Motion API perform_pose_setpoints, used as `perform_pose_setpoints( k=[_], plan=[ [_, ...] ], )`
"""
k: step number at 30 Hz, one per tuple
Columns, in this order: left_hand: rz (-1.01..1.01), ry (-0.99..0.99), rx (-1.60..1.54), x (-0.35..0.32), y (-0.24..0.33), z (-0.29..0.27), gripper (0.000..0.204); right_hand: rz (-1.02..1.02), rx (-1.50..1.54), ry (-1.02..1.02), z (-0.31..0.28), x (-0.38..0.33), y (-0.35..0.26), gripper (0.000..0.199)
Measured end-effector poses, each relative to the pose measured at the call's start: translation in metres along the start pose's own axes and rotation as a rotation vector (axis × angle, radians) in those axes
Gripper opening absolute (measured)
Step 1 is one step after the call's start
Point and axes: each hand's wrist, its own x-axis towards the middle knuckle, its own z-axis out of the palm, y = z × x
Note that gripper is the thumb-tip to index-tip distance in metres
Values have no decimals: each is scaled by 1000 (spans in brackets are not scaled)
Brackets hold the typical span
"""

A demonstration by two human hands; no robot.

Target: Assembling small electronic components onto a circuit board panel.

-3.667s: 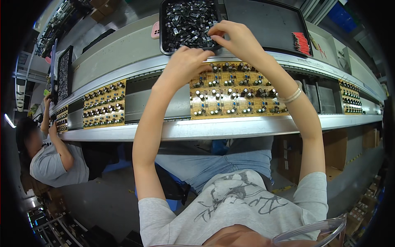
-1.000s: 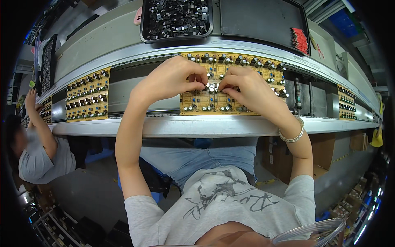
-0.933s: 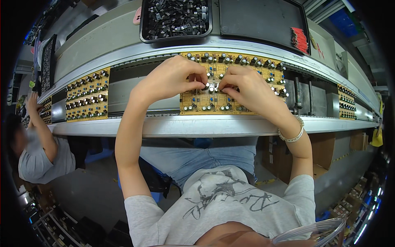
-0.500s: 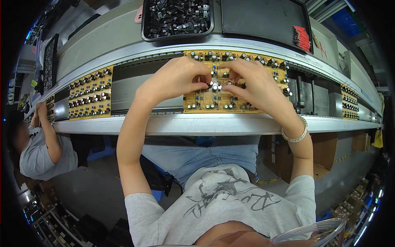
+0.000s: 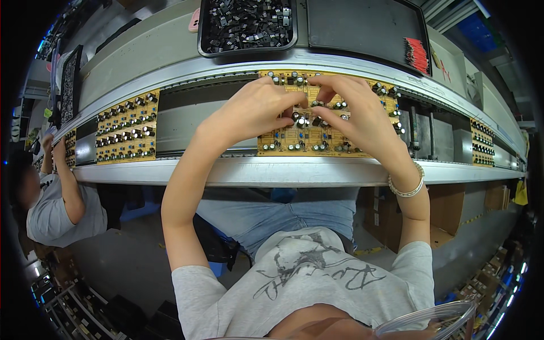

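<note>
A tan circuit board (image 5: pixel 306 141) studded with small capacitors lies on the conveyor rail in front of me. Both hands are over its middle. My left hand (image 5: pixel 249 110) pinches its fingertips together on a small dark component at the board's centre. My right hand (image 5: pixel 354 110), with a bracelet at the wrist, curls over the board from the right, its fingertips meeting the left hand's at the same spot. The component itself is mostly hidden by the fingers.
A black tray of small black parts (image 5: pixel 247 24) stands behind the board, beside an almost bare black tray (image 5: pixel 365 28) with red-tipped parts (image 5: pixel 418 55). Another board (image 5: pixel 126 127) lies to the left and one (image 5: pixel 483 143) to the right. A co-worker (image 5: pixel 54 198) sits at left.
My hands came back from the parts tray to the board 3.7 s ago. Over the last second they stay pinched together at the board's centre; the view shifted slightly.
</note>
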Motion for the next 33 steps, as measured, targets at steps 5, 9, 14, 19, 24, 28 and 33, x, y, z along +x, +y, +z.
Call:
perform_pose_setpoints(
  k=[5, 9, 14, 19, 24, 28, 33],
  plan=[
    [88, 0, 104, -1, 3, 1, 28, -35, 23, 66, 1, 4, -3, 34],
    [75, 12, 163, -2, 6, 7, 32, 64, 191, 120, -2, 12, 1, 33],
    [-39, 38, 85, -8, -1, -8, 38, -13, 165, 85, 6, 60, 15, 19],
    [-215, 219, 65, -5, -14, -33, 22, -189, -116, 28, 35, 124, 40, 16],
    [-401, 580, -30, -12, -56, -32, 12, -212, -332, -33, 62, 155, 56, 16],
    [-363, 670, 112, -13, -71, -31, 10, -183, -283, 3, 61, 153, 55, 16],
    [-208, 549, 434, 3, -77, -25, 10, -44, 54, 161, 43, 133, 51, 17]
  ],
)
